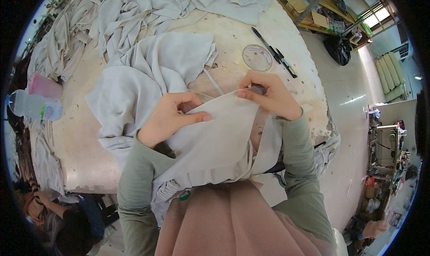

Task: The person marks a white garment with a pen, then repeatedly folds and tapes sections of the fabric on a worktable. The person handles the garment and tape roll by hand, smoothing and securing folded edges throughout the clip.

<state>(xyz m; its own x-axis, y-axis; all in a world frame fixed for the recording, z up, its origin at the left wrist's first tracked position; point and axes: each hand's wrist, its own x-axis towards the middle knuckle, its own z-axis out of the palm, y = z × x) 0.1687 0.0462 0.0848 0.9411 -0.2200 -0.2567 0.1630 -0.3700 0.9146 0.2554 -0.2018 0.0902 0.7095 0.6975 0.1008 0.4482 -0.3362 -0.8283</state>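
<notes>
Both my hands grip the upper edge of a pale grey fabric piece [210, 153] lying across the worktable's near side. My left hand [172, 117] pinches it, thumb on top and fingers curled partly out of sight. Higher and to the right, my right hand [271, 94] pinches the same edge between thumb and curled fingers. A larger crumpled heap of the grey fabric [130, 90] spreads beyond my left hand, and a narrow strap [214, 82] runs from it toward the held edge. Past my right hand lie a roll of tape [257, 57] and black pens [277, 54].
More fabric [179, 5] covers the worktable's [85, 171] far side. A clear bottle [33, 104] and pink container [45, 84] stand at left. Another person [67, 224] is at lower left. Right, across the floor [340, 135], are shelves [313, 11], a black bag [337, 49] and a cluttered bench [385, 166].
</notes>
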